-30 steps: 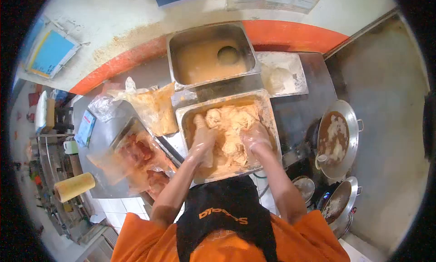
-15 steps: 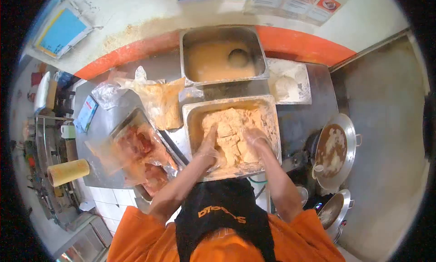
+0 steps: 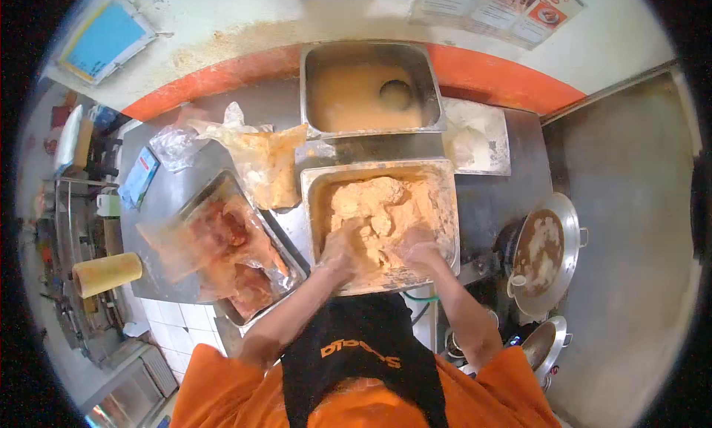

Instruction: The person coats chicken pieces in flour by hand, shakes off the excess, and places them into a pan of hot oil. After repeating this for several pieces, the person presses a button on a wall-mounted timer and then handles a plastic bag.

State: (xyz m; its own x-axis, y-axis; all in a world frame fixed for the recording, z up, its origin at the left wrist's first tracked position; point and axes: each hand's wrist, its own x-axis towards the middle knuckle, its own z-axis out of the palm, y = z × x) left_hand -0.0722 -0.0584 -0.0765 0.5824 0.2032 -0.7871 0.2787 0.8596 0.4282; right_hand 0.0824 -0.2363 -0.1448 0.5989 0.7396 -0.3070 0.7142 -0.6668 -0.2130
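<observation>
A deep metal pan point(image 3: 305, 205) in front of me holds orange-tan flour point(image 3: 437, 205) and lumpy, heavily coated pieces point(image 3: 371, 196). Both hands are down inside it, in thin clear gloves dusted with flour. At the left side, my left hand point(image 3: 341, 250) is against the coated pieces, its fingers blurred into the coating. My right hand point(image 3: 419, 246) sits low at the right, angled inward, with its fingertips sunk in flour. Whether either hand grips a piece is hidden.
Behind stands a pan point(image 3: 303, 94) of cloudy orange liquid with a round dark object in it. A tray point(image 3: 293, 268) of raw meat and plastic lies left, near an orange-stained bag point(image 3: 278, 168). White flour point(image 3: 475, 142) fills a container behind right. Two wide pans point(image 3: 575, 235) stand right.
My hands have drawn toward the pan's near side. The coated mass has shifted, with a lump now heaped at the back and a gap in front of it.
</observation>
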